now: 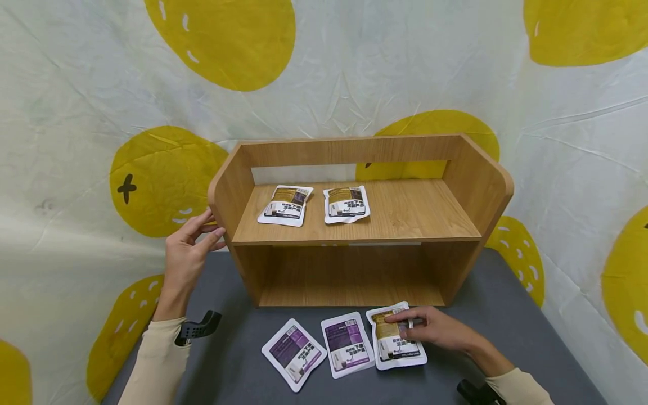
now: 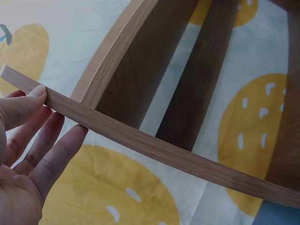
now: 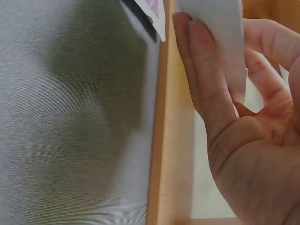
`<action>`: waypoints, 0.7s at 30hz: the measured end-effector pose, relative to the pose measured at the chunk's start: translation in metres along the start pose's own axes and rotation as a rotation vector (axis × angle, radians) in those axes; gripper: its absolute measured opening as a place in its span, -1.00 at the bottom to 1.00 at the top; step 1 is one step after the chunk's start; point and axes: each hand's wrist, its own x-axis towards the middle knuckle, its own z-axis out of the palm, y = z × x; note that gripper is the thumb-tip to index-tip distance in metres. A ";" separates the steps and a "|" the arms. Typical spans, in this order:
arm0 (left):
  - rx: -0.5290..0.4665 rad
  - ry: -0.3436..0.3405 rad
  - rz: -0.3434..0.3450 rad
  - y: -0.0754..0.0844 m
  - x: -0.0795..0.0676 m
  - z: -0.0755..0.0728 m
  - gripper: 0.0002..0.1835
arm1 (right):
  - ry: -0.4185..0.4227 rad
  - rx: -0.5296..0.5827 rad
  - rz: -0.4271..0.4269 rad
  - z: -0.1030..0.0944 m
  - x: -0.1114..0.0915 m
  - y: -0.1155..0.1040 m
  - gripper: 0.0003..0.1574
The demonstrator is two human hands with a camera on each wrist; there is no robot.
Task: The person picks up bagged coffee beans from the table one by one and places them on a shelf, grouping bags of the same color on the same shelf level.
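My right hand (image 1: pixel 430 329) holds a white pouch with a gold label (image 1: pixel 390 343) by its right side, at the front of the wooden shelf (image 1: pixel 354 241). In the right wrist view, that pouch's plain white back (image 3: pixel 218 28) lies between the thumb and fingers. Two purple-labelled pouches, one tilted (image 1: pixel 295 355) and one straighter (image 1: pixel 347 345), lie to its left. With fairly straight fingers, my left hand (image 1: pixel 189 253) touches the shelf's left side panel; its thumb rests on the panel's front edge (image 2: pixel 131 133). Two gold-labelled pouches, left (image 1: pixel 286 206) and right (image 1: pixel 346 205), lie on the upper board.
The shelf stands on a dark grey table (image 1: pixel 223 360), against a pale curtain (image 1: pixel 385 67) with yellow shapes. It has an upper board between raised side panels and a lower compartment (image 1: pixel 349 275) that faces me.
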 end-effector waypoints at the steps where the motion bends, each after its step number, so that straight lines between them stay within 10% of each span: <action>1: -0.001 0.000 0.000 0.000 0.000 0.000 -0.46 | 0.005 0.001 -0.004 -0.001 0.000 -0.002 -0.54; 21: -0.014 0.003 -0.006 0.000 0.000 0.000 -0.46 | 0.116 0.069 -0.026 -0.019 -0.003 -0.071 -0.44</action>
